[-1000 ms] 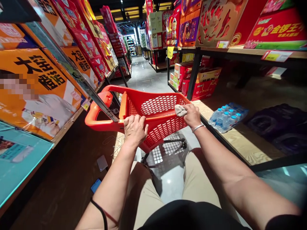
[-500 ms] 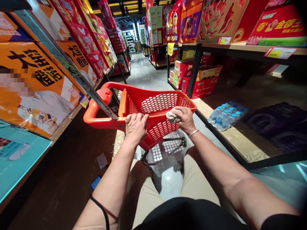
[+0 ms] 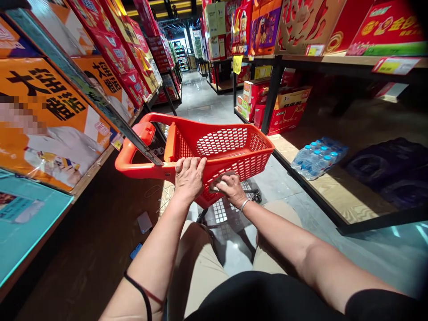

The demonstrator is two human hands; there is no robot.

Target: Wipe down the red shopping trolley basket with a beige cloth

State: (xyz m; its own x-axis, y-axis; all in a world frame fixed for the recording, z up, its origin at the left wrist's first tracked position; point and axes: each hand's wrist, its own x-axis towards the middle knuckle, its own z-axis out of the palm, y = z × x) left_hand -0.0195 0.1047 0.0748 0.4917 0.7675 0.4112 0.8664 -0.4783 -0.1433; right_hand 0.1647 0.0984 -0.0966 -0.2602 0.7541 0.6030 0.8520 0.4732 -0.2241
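Note:
A red plastic shopping cart with perforated basket walls stands sideways before me, its handle end to the left. My left hand is closed over the near top rim of the basket, fingers hooked over the edge. Lower and to the right, my right hand presses a crumpled greyish cloth against the outside of the near basket wall. The fingers are curled round the cloth and hide part of it. A bracelet circles the right wrist.
Orange cartons fill the left shelf, above a turquoise box. Two phone-like slabs, one pale, one blue, lie in shadow lower left. On the right lower shelf sits a shrink-wrapped pack of water bottles. A tiled aisle runs ahead.
My right hand has moved down and left with the cloth, from the cart's top rim to its perforated side wall. The left hand keeps its hold on the rim.

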